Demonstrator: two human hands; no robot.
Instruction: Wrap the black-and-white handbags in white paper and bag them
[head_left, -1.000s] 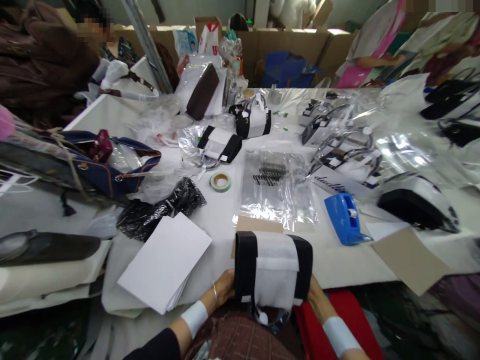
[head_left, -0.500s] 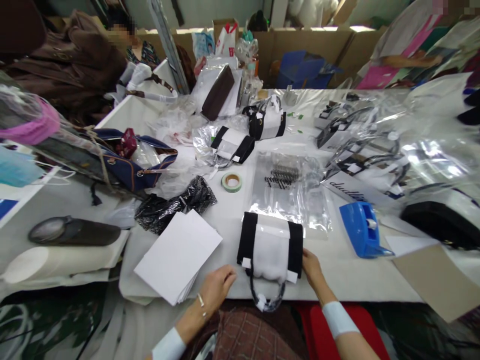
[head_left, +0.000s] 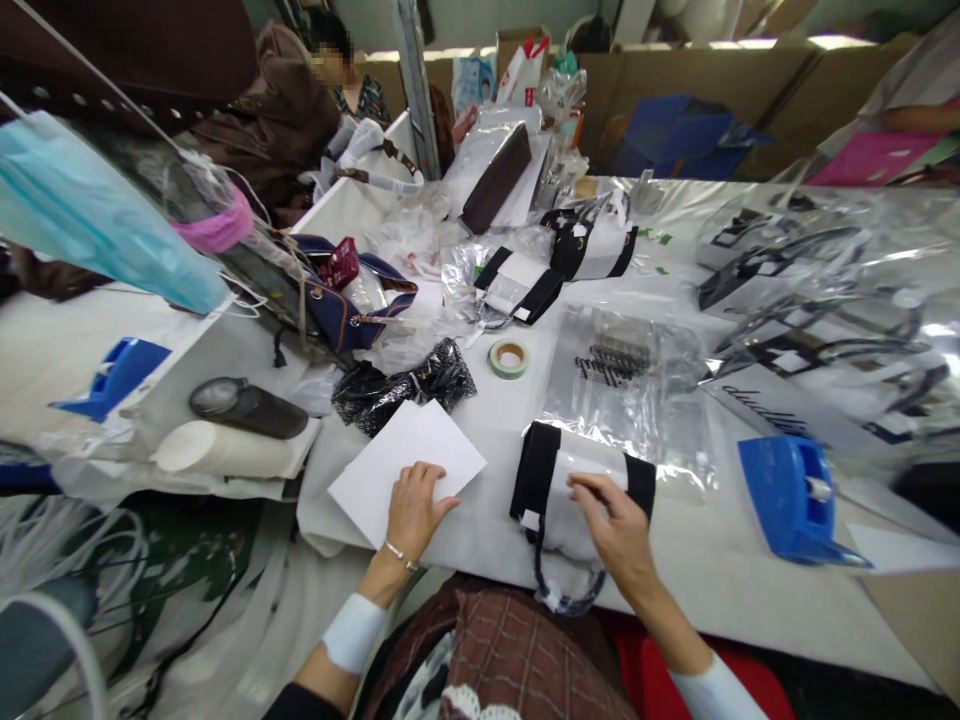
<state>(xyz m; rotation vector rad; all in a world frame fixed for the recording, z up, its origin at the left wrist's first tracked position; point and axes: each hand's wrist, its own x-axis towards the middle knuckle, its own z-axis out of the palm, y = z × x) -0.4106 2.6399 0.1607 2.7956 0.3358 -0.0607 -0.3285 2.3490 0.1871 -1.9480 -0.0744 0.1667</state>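
My left hand [head_left: 415, 508] lies on a stack of white paper sheets [head_left: 367, 480], fingers spread and thumb out to the right. My right hand [head_left: 616, 520] is over the front of a black and white handbag [head_left: 589, 470], its fingers loosely bent with nothing visible in them. Whether its fingertips touch the bag I cannot tell. The bag sits at the table's near edge, its wrapped handle [head_left: 566, 603] hanging toward me. Bits of white wrapping show on the handle and at the bag's corner.
Clear plastic bags [head_left: 630, 400] with black print lie behind the handbag. A green tape roll [head_left: 508, 358] and a black wrapped bundle [head_left: 405, 385] are left of them. A blue tape dispenser [head_left: 787, 500] stands right. More handbags [head_left: 517, 285] sit farther back; a person sits beyond.
My left hand has moved forward onto the paper stack and opened out. My right hand has left the handbag's right side and come over its front. The view has swung left.
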